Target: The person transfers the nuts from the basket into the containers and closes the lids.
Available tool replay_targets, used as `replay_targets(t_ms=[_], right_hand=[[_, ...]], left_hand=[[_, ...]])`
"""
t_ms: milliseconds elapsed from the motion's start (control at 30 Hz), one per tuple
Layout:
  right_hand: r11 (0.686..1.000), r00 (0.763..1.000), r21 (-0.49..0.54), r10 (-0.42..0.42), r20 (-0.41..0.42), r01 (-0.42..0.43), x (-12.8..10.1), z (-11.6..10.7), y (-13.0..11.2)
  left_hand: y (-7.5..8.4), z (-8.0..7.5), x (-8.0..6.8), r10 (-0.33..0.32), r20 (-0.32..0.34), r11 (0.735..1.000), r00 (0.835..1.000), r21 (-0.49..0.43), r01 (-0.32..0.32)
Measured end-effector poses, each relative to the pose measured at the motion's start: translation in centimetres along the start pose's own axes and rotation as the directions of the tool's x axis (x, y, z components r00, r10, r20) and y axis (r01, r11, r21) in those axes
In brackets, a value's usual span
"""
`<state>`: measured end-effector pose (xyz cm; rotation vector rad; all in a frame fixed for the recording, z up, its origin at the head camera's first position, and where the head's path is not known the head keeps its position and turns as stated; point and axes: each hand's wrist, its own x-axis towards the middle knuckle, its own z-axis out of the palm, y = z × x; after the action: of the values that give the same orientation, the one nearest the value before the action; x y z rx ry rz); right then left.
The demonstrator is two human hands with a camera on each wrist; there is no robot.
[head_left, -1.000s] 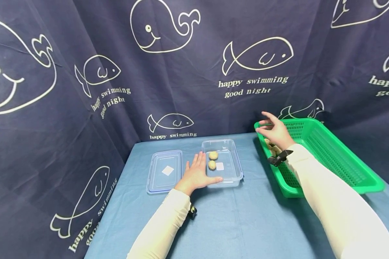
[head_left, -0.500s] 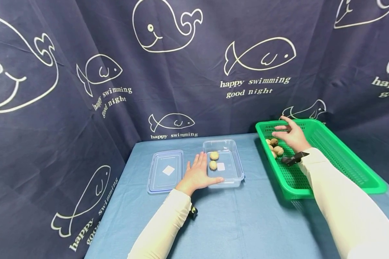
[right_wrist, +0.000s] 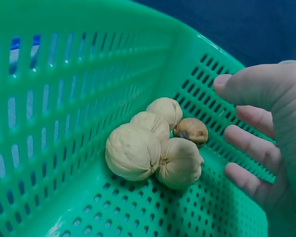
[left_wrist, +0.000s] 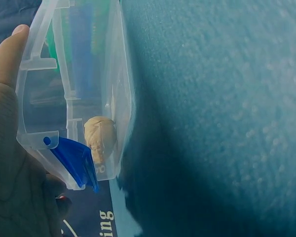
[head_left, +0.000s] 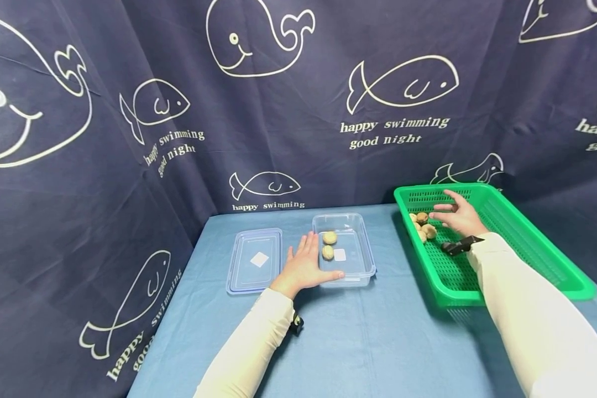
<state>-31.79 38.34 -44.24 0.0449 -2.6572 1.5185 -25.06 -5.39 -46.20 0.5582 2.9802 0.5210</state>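
Note:
My left hand (head_left: 303, 268) lies with straight fingers along the near-left side of a clear plastic box (head_left: 368, 255), thumb across its front rim. Two pale walnuts (head_left: 330, 237) sit inside the box on its left; one walnut (left_wrist: 99, 138) shows through the wall in the left wrist view. My right hand (head_left: 461, 218) reaches down into a green basket (head_left: 532, 243), fingers spread and slightly bent, holding nothing. Beside those fingers, several pale walnuts (right_wrist: 133, 152) cluster in the basket's corner. A darker brown walnut (right_wrist: 191, 131) with a black patch is nearest the fingertips.
Left of the box, a clear lid (head_left: 249, 276) with a blue edge lies flat on the blue-covered table (head_left: 338, 342). A dark curtain (head_left: 278, 127) with whale and fish drawings hangs behind and on the left. A blue latch (left_wrist: 76, 163) sticks out from the box.
My right hand has moved from above the basket's left rim to the right and lower into the basket, uncovering the walnuts. The left hand stays on the box.

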Motion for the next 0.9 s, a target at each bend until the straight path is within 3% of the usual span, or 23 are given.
replay_targets(t_ms=[333, 500, 733, 900], right_hand=[[0.998, 0.987, -0.019, 0.064, 0.151, -0.062, -0.5, 0.3, -0.1], [0.993, 0.981, -0.093, 0.087, 0.171, -0.072, -0.4, 0.6, 0.4], [0.973, 0.979, -0.229, 0.058, 0.194, -0.012, 0.2, 0.9, 1.1], [0.969, 0.977, -0.248, 0.055, 0.207, -0.001, 0.4, 1.1, 1.5]], left_hand=[[-0.1, -0.1, 0.0, 0.004, -0.01, 1.0, 1.0, -0.013, -0.004], [-0.3, 0.1, 0.1, 0.004, -0.011, 1.0, 1.0, -0.02, -0.004], [-0.4, 0.3, 0.4, -0.001, -0.009, 1.0, 1.0, -0.018, 0.001], [-0.4, 0.4, 0.3, -0.008, 0.0, 1.0, 1.0, -0.012, 0.008]])
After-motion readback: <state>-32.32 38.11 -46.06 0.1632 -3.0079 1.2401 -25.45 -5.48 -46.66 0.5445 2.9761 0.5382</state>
